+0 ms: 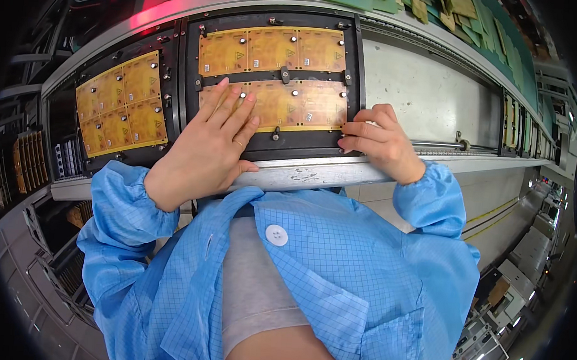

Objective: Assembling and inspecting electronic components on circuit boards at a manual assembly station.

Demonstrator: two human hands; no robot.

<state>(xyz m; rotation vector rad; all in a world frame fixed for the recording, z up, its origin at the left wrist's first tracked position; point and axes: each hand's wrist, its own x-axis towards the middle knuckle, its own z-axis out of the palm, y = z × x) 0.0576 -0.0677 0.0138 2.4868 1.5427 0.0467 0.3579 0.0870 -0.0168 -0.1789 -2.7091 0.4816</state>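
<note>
My left hand [210, 141] lies with its fingers stretched out over the left end of a yellow-brown circuit board panel [311, 107]. The panel sits in the lower half of a black carrier tray [306, 141]. At the tray's lower right corner is my right hand [381, 140], its fingers bent together beside the panel's corner. Something small and whitish shows at these fingers, too hidden to name. A second panel [268, 48] of the same kind lies above the first. Small knobs and black clips [285, 75] stand along the panel edges.
Another black tray with yellow-brown panels [121, 102] stands to the left. Metal conveyor rails [308, 174] run along the near and far sides. A pale plate [427, 89] and a metal rod lie right of the tray. Green sheets [500, 41] are piled at the far right.
</note>
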